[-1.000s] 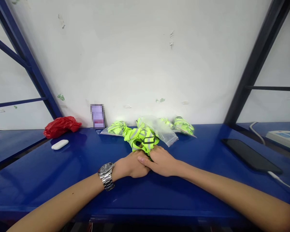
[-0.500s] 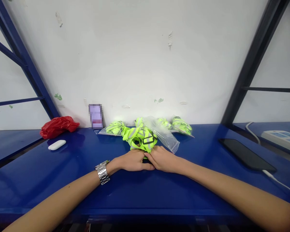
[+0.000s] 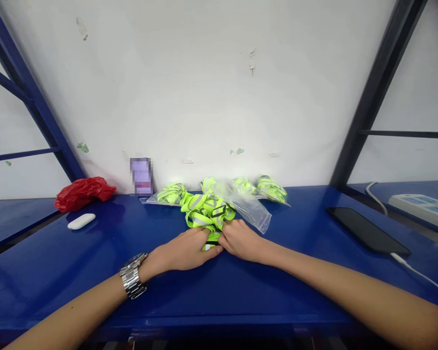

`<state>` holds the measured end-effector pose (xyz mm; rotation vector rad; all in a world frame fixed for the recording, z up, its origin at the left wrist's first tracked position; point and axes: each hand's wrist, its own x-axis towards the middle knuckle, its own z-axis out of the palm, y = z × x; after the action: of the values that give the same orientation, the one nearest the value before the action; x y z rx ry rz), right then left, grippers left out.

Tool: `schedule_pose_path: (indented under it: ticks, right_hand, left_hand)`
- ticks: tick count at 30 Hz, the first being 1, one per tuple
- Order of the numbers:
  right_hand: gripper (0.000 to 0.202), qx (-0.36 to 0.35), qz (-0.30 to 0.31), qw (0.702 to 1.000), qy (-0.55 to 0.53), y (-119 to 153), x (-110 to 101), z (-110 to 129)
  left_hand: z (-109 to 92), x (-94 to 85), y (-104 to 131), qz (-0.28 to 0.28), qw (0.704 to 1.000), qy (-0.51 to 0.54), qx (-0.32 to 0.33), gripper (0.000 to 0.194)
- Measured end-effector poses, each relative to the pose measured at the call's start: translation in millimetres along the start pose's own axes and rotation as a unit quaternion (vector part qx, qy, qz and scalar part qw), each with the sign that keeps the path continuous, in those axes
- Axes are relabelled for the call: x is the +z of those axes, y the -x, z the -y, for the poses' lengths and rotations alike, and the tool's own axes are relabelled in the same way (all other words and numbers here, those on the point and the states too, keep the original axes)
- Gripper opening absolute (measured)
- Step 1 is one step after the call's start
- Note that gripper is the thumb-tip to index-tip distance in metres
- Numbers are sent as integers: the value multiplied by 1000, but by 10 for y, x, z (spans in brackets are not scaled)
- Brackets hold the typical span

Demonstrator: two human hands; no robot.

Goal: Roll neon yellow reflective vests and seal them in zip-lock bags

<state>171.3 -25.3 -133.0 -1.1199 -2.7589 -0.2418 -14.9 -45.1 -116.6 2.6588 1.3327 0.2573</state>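
A tangle of neon yellow-green reflective straps with grey stripes and a black buckle lies on the blue table. My left hand, with a metal watch on its wrist, is closed around the near end of the straps. Close beside it, my right hand is curled into the same straps, its fingers mostly hidden. A short piece of strap with a black and white edge shows between the two hands. Behind the tangle lies a clear plastic bag.
Bagged bundles of the same straps lie along the wall, others further right. At left are a red plastic bag, a white earbud case and an upright, blurred phone. A black phone charges at right near a power strip.
My left hand has shifted left and slightly toward me, opening a small gap where more strap shows. My right hand stays nearly in place. The whole view has drifted slightly.
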Motion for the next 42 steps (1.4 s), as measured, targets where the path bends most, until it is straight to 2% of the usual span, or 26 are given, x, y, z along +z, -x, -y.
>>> schedule_pose_path:
  ticks: [3,6,9,15,19,23,25,28,30,32,35,36,38,40,42]
  right_hand:
    - [25,58,-28,997,-31,5,40,-1]
    - [24,81,-48,994,-60,21,64,-12]
    - [26,65,-54,992,-92,52,53,-23]
    - [32,10,-82,988,-130,75,3,-6]
    - [30,-23,-55,995,-82,68,-50,21]
    - [35,-24,-38,999,-29,52,-94,34]
    - [39,-34,-34,999,-13,31,-103,26]
    - [52,-44,-25,999,-5,6,-115,5]
    - [59,-45,-19,999,-4,6,-131,-3]
    - [60,-47,-15,999,-3,17,-151,-1]
    - [58,-46,-14,999,-6,43,-177,9]
    - [57,-45,-15,999,-6,50,-183,12]
    - [55,-45,-20,999,-8,62,-187,16]
    - [54,-48,-25,998,-10,72,-187,20]
    - [53,-50,-29,998,-13,81,-184,25]
  left_hand:
    - [-95,6,142,-39,998,-34,-38,33]
    - [-178,45,237,-49,997,-61,-12,30]
    - [-169,85,230,-37,996,-62,48,29]
    - [6,89,96,-23,989,-19,144,27]
    - [79,74,82,-41,986,23,159,23]
    - [122,61,92,-94,989,65,98,9]
    - [138,62,99,-100,987,92,82,5]
    - [133,75,105,-93,983,148,62,14]
    - [106,69,97,-122,980,159,8,31]
    - [81,19,66,-175,977,105,-61,42]
    - [116,-163,-54,-226,959,-61,-161,48]
    - [158,-241,-120,-222,950,-104,-193,54]
    - [278,-384,-288,-182,947,-121,-237,68]
    - [411,-471,-476,-102,961,-65,-247,74]
    - [515,-491,-640,-61,967,-1,-246,64]
